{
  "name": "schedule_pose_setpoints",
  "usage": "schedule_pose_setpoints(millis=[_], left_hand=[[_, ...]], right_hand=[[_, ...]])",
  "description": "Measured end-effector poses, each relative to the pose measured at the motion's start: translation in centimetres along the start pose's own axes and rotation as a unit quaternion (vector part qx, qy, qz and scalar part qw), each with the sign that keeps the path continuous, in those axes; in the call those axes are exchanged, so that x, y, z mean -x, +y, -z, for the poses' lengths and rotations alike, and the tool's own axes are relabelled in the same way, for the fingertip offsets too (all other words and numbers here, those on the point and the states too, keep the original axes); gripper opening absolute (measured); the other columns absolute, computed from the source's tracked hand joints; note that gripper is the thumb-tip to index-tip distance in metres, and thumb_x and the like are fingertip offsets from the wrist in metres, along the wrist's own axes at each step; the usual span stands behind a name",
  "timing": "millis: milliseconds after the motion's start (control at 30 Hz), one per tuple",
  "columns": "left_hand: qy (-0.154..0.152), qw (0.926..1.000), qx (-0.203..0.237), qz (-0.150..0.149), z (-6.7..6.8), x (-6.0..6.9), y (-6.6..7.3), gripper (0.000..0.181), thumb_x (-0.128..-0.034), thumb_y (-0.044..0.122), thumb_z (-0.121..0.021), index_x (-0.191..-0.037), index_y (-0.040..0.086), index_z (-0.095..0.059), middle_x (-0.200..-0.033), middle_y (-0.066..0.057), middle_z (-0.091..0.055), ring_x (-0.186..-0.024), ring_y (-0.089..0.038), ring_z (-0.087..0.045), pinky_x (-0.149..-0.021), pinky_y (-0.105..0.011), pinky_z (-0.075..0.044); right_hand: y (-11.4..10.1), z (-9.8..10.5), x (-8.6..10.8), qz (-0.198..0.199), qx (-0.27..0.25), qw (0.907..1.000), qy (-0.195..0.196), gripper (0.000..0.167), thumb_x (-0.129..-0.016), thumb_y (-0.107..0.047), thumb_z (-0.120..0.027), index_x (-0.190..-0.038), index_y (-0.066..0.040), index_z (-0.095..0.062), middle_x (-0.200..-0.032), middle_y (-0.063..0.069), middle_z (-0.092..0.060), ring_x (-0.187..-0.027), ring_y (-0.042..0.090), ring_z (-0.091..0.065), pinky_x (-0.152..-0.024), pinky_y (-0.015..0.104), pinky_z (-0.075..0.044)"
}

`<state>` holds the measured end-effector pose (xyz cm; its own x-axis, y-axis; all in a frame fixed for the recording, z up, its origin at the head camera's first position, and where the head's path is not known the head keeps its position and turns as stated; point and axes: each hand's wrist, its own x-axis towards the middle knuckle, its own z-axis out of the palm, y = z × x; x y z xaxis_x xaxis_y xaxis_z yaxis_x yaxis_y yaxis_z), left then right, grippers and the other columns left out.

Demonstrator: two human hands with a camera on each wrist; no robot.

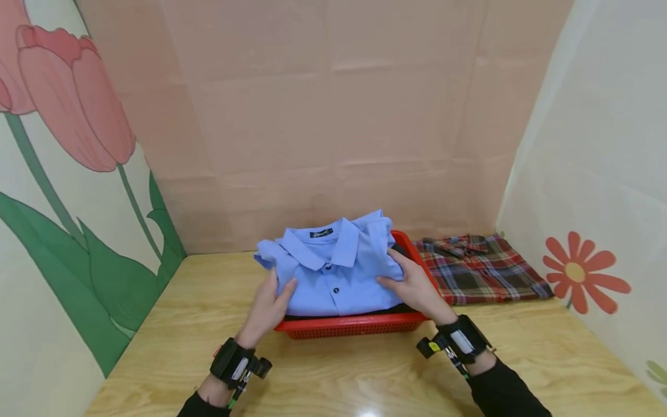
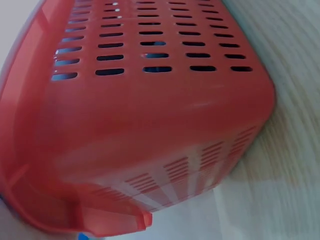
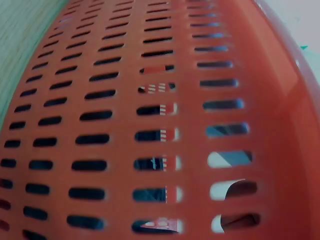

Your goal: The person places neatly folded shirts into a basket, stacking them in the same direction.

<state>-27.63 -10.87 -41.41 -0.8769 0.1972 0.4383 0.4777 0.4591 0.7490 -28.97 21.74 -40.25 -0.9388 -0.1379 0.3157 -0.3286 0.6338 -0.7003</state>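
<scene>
A folded light-blue collared shirt lies over the red plastic basket, with its collar at the far side and dark buttons down the front. At its left side my left hand grips the edge, thumb on top and the other fingers partly hidden. My right hand holds the opposite side, thumb on the front of the shirt. Dark cloth shows in the basket beneath the shirt. Both wrist views are filled by the slotted walls of the basket, and no fingers are clearly visible there.
To the right of the basket, a folded red plaid shirt lies on the wooden table. A pinkish-brown sheet stands behind, with flower-printed panels at both sides.
</scene>
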Motion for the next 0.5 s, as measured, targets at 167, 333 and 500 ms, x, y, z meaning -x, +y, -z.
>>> schedule_pose_setpoints(millis=[167, 333, 500], left_hand=[[-0.024, 0.9974, -0.058, 0.035, -0.2, -0.8, 0.5, 0.041, -0.0994, 0.023, -0.058, -0.131, -0.001, -0.046, -0.111, -0.014, -0.058, -0.098, -0.022, -0.057, -0.082, -0.039, -0.05], [-0.065, 0.9915, -0.103, 0.047, -0.4, -1.7, 0.8, 0.058, -0.1009, 0.023, -0.055, -0.146, -0.006, -0.033, -0.125, -0.024, -0.058, -0.105, -0.025, -0.059, -0.093, -0.048, -0.051], [-0.084, 0.9895, -0.114, 0.03, -0.6, -2.6, 0.9, 0.055, -0.1014, 0.019, -0.054, -0.145, -0.008, -0.033, -0.126, -0.026, -0.058, -0.105, -0.025, -0.061, -0.092, -0.046, -0.051]], right_hand=[[0.6, 0.4, -0.1, -0.004, 0.035, 0.9992, 0.015, 0.067, -0.087, -0.014, -0.075, -0.146, -0.008, -0.045, -0.143, 0.02, -0.052, -0.124, 0.041, -0.054, -0.1, 0.061, -0.044], [1.2, 0.7, -0.1, -0.003, 0.059, 0.998, 0.023, 0.063, -0.086, -0.011, -0.075, -0.143, -0.008, -0.049, -0.141, 0.022, -0.054, -0.123, 0.041, -0.055, -0.099, 0.06, -0.045], [1.6, 0.8, -0.2, 0.007, 0.072, 0.9972, 0.02, 0.062, -0.086, -0.01, -0.075, -0.142, -0.006, -0.05, -0.138, 0.023, -0.055, -0.122, 0.042, -0.056, -0.098, 0.059, -0.046]])
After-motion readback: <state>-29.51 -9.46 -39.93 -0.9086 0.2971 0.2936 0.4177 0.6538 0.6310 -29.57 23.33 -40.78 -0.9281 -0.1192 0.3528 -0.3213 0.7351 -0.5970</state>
